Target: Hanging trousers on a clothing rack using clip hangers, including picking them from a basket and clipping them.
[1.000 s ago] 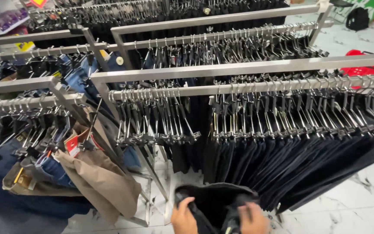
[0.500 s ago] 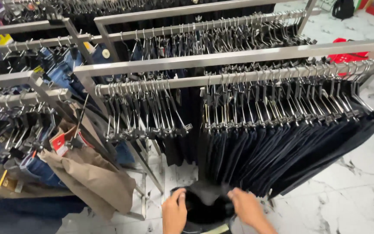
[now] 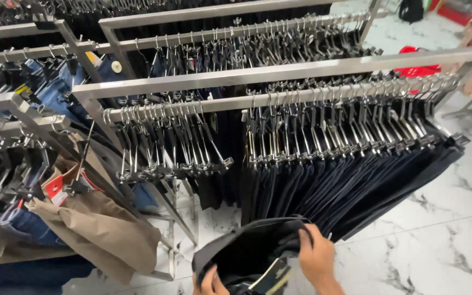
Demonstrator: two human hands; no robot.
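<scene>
I hold a dark, nearly black pair of trousers [image 3: 247, 251] at the bottom of the view, its waistband spread open. My right hand [image 3: 317, 257] grips the right side of the waistband. My left hand [image 3: 211, 283] holds the lower left edge, only its fingers showing. A dark card tag [image 3: 271, 276] hangs from the garment between my hands. Just above, a row of dark navy trousers [image 3: 350, 180] hangs from clip hangers on a metal rail [image 3: 279, 101].
Empty clip hangers [image 3: 165, 147] crowd the left part of the rail. A tan garment [image 3: 99, 229] with a red tag hangs on the left rack, beside blue jeans [image 3: 55, 87]. White marble floor [image 3: 438, 240] lies to the right. More racks stand behind.
The view has shifted closer to the rack. My hands have lifted the dark trousers and spread the waistband wider; the right hand has moved up onto its right edge.
</scene>
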